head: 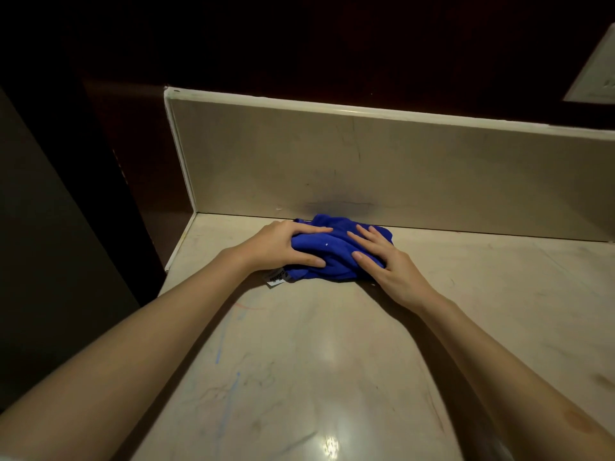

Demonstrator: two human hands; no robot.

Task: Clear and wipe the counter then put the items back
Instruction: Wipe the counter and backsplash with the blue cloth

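A bunched blue cloth (336, 251) is lying lengthwise between both hands — left hand (283, 244) gripping its end, right hand (379, 257) pressing with straight, spread fingers — on the counter (299, 361).

The hands (332, 254) cover both ends of the cloth (336, 251); its label (275, 280) print is too small to read

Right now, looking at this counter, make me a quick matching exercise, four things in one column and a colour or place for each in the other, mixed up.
Column one:
1 cloth
2 counter
3 left hand
4 label

Column two:
a white, poking out at the cloth's near edge
b blue, bunched
c on the cloth's left side
d pale marbled, with scribble marks

Pairs: 1-b, 2-d, 3-c, 4-a
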